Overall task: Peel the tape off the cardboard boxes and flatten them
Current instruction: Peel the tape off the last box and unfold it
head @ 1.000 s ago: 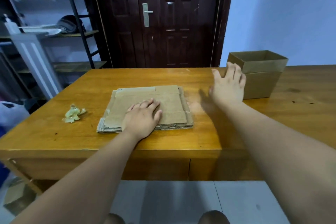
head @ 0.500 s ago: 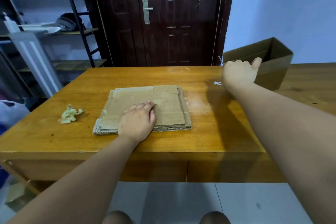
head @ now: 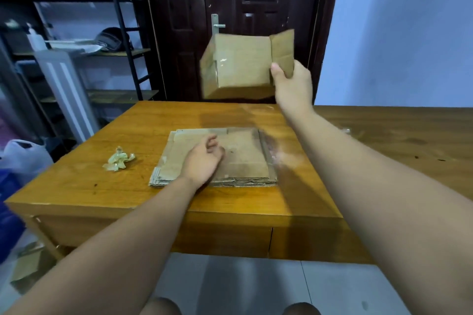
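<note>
My right hand [head: 290, 82] holds a brown cardboard box [head: 238, 69] by one flap, lifted well above the far side of the wooden table [head: 76, 181]. The box is tipped on its side, and clear tape shines along its left edge. A stack of flattened cardboard [head: 243, 156] lies in the middle of the table. My left hand [head: 203, 161] rests over that stack with its fingers loosely curled, holding nothing that I can see.
A crumpled wad of peeled tape [head: 118, 159] lies on the table left of the stack. A dark door [head: 230, 7] and metal shelves [head: 76, 33] stand behind. A white bag [head: 23, 156] and a cardboard scrap [head: 28, 268] sit by the floor at left.
My right hand gripped the box at the table's far right, lifted it and swung it left over the table. My left hand's fingers have curled on the stack.
</note>
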A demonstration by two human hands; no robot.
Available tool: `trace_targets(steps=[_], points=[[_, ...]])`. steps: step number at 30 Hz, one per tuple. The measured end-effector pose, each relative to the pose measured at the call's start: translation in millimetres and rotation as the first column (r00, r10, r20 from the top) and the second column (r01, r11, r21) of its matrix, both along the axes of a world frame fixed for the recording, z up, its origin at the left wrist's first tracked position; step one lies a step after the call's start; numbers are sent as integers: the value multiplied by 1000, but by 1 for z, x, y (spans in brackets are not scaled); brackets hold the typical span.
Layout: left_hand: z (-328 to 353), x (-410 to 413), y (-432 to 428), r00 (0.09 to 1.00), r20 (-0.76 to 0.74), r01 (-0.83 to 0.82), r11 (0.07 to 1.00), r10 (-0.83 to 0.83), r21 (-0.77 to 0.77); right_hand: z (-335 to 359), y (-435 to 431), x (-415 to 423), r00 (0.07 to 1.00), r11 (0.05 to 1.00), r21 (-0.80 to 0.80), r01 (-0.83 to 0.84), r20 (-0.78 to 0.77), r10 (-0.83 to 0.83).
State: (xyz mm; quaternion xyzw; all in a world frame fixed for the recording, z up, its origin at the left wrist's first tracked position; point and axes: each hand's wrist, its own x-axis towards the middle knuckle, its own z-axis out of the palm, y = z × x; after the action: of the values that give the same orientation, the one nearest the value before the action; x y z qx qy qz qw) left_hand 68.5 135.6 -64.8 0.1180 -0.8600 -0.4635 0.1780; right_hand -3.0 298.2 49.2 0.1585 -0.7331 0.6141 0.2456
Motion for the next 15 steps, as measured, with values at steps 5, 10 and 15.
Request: trace_targets(steps=[5, 10, 15], points=[[30, 9, -35, 978, -190, 111, 550, 90, 828, -11, -27, 8, 893, 886, -438, -154, 321, 314], [47, 21, -70, 973, -210, 229, 340, -91, 912, -31, -40, 14, 626, 718, -660, -219, 469, 622], [51, 29, -79, 980, -135, 171, 270, -146, 948, -49, -49, 24, 475, 729, -647, -224, 581, 661]])
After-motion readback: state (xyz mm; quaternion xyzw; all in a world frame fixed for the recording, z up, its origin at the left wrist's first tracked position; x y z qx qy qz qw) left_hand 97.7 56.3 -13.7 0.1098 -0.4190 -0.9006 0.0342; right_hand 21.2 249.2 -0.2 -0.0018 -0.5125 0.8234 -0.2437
